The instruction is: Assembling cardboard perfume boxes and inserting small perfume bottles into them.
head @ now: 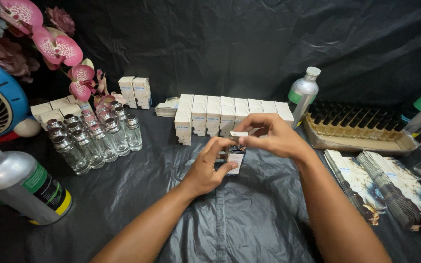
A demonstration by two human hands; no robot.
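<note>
Black plastic sheeting (249, 214) covers the table — left hand (209, 168) clamps a small perfume box (235, 159) upright, right hand (271, 138) pinching its white top flap (239, 133).

At the centre of the frame the left hand (209, 168) grips a small carton (235, 159) from below, while the right hand (275, 136) pinches its white top flap (239, 133) with its fingers (252, 127). Behind them stands a row of white boxes (230, 115); clear glass bottles (96, 136) cluster at left on the black surface (239, 219).
</note>
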